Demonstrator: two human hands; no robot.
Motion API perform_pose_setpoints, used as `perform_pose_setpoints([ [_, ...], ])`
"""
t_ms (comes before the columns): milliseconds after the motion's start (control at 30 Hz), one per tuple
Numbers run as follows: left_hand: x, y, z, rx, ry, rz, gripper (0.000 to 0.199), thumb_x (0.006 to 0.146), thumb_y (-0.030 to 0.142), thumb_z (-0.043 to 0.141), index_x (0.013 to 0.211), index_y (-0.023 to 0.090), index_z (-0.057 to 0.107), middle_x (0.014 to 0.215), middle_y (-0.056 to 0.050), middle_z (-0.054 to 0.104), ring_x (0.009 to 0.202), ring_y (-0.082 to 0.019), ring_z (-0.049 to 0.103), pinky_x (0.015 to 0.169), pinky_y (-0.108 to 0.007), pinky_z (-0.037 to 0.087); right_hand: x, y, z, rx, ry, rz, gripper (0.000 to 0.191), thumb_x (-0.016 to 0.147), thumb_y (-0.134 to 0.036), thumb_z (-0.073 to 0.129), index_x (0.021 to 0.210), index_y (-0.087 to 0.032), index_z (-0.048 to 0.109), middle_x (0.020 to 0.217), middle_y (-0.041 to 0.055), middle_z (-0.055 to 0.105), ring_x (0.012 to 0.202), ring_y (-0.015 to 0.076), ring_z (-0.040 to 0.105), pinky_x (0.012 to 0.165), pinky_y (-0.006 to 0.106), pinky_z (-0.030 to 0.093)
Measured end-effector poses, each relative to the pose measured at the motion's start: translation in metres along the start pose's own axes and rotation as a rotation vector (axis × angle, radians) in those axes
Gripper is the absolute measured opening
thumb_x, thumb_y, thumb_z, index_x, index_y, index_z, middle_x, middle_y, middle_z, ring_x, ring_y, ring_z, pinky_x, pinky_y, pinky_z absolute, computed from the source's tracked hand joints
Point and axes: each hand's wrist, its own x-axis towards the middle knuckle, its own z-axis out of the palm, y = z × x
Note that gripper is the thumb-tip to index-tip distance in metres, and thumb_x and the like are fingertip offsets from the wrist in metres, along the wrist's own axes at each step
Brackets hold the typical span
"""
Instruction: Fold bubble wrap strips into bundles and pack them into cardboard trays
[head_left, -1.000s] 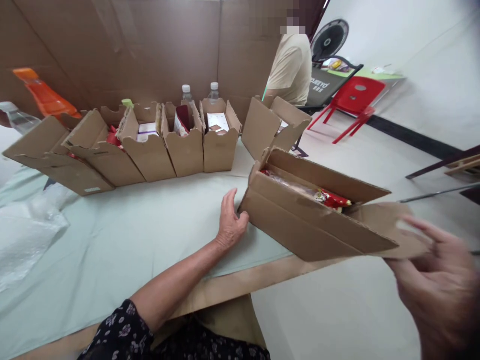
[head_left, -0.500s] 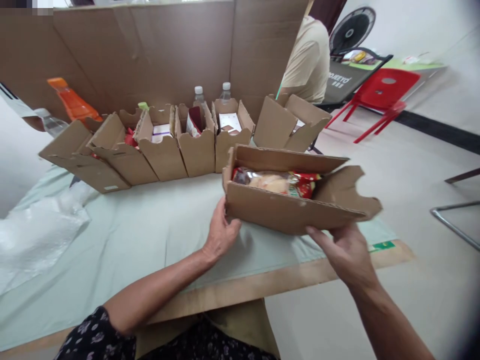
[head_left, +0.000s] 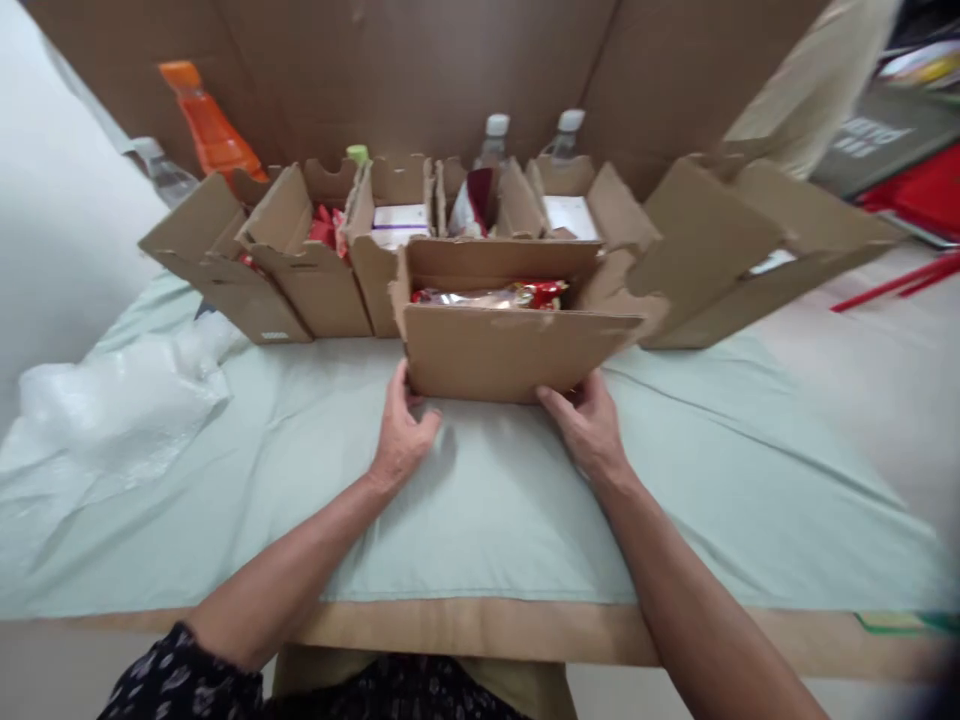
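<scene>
One open-topped brown cardboard box [head_left: 495, 355] is at the middle of the frame, long side toward me, with a clear and red plastic packet [head_left: 491, 298] lying inside it. The left hand [head_left: 403, 430] has its fingertips against the lower left corner, thumb apart from them and clear of the cardboard. The right hand [head_left: 592, 425] is clamped on the bottom edge near the right end, thumb on the front face and fingers reaching under. Whether the box touches the table [head_left: 480, 640] with its pale green cloth [head_left: 495, 530], I can't tell. Behind it, five brown cardboard bins [head_left: 322, 290] stand side by side from the left toward the middle; I see red wrapping [head_left: 326, 230] in the second, white cartons [head_left: 401, 225] in the third, a maroon and white pouch [head_left: 472, 205] in the fourth and a white card-like item [head_left: 570, 215] in the fifth. Another brown bin [head_left: 697, 280] stands right of centre. An orange bottle [head_left: 214, 130] tilts at upper left, near a clear white-capped bottle [head_left: 165, 175]. Crumpled clear bubble wrap [head_left: 127, 400] lies at left, and a big brown cardboard panel [head_left: 412, 80] spans the top.
</scene>
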Motion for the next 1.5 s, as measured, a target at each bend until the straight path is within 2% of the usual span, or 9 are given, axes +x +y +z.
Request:
perform_pose_setpoints([
  [167,-0.004,-0.007,0.003,0.074,-0.029,0.026,0.085,0.076,0.016,0.063,0.157,0.020,0.037,0.156,-0.019,0.049,0.141,-0.032,0.053,0.113,-0.048,0.053,-0.002,0.013,-0.009,-0.388,0.009,0.129,0.047,0.066,-0.064,0.067,0.089,-0.024,0.058,0.082,0.0063,0.068,0.073,0.0244,0.061,0.069,0.039,0.046],
  [333,0.008,-0.009,-0.002,0.106,-0.050,-0.004,0.087,0.076,0.017,0.064,0.158,0.017,0.035,0.155,-0.021,0.049,0.143,-0.034,0.051,0.114,-0.051,0.052,0.014,0.020,-0.011,-0.518,-0.049,0.204,0.035,0.056,-0.048,0.061,0.082,-0.026,0.054,0.071,0.0048,0.062,0.060,0.0226,0.052,0.065,0.041,0.042],
  [533,0.003,0.001,-0.004,-0.049,-0.001,-0.243,0.087,0.078,0.015,0.065,0.160,0.011,0.034,0.157,-0.026,0.048,0.148,-0.038,0.050,0.120,-0.054,0.046,0.016,0.019,-0.014,-0.363,0.024,0.171,0.024,0.061,-0.033,0.058,0.084,-0.027,0.065,0.082,0.0098,0.071,0.088,0.0339,0.069,0.090,0.051,0.051],
  [667,-0.024,0.015,-0.048,0.133,-0.073,-0.143,0.072,0.082,0.020,0.069,0.151,0.017,0.052,0.159,-0.021,0.051,0.147,-0.037,0.052,0.122,-0.055,0.045,0.016,0.019,-0.010,-0.143,0.167,0.278,0.027,0.056,-0.030,0.065,0.083,-0.027,0.069,0.086,0.0104,0.073,0.088,0.0343,0.071,0.097,0.054,0.053],
  [800,-0.048,0.023,-0.130,0.582,0.034,0.031,0.049,0.083,0.019,0.069,0.132,0.020,0.070,0.165,-0.018,0.047,0.154,-0.037,0.043,0.128,-0.059,0.036,0.017,0.013,-0.008,-0.154,0.171,0.302,0.018,0.058,-0.030,0.067,0.076,-0.026,0.066,0.083,0.0099,0.071,0.086,0.0325,0.069,0.091,0.050,0.054],
  [1000,-0.037,0.023,-0.231,1.197,0.221,-0.190,0.045,0.090,0.029,0.071,0.132,0.014,0.072,0.174,-0.027,0.029,0.165,-0.049,0.019,0.129,-0.072,0.014,0.019,0.013,-0.010,-0.198,0.130,0.309,0.018,0.057,-0.028,0.064,0.074,-0.026,0.068,0.089,0.0119,0.074,0.097,0.0336,0.069,0.104,0.049,0.049],
  [1167,-0.017,0.018,-0.251,1.319,0.232,-0.260,0.046,0.101,0.040,0.058,0.140,0.016,0.068,0.177,-0.027,0.023,0.167,-0.046,0.013,0.128,-0.075,0.011,0.022,0.025,-0.012,-0.230,0.131,0.243,0.017,0.057,-0.033,0.066,0.072,-0.028,0.067,0.085,0.0111,0.074,0.090,0.0358,0.069,0.098,0.055,0.049],
  [1300,-0.016,0.016,-0.249,1.313,0.255,-0.269,0.056,0.104,0.040,0.049,0.147,0.005,0.058,0.173,-0.032,0.027,0.167,-0.043,0.018,0.129,-0.072,0.013,0.021,0.018,-0.012,-0.243,0.126,0.243,0.015,0.056,-0.035,0.066,0.069,-0.028,0.066,0.079,0.0098,0.072,0.083,0.0334,0.068,0.087,0.052,0.052],
  [1500,-0.038,0.026,-0.250,1.223,0.354,-0.102,0.074,0.094,0.037,0.059,0.154,-0.003,0.045,0.169,-0.035,0.034,0.164,-0.044,0.026,0.132,-0.066,0.015,0.020,0.009,-0.009,-0.192,0.122,0.227,0.010,0.058,-0.029,0.065,0.067,-0.027,0.064,0.078,0.0092,0.071,0.082,0.0301,0.066,0.084,0.047,0.053],
])
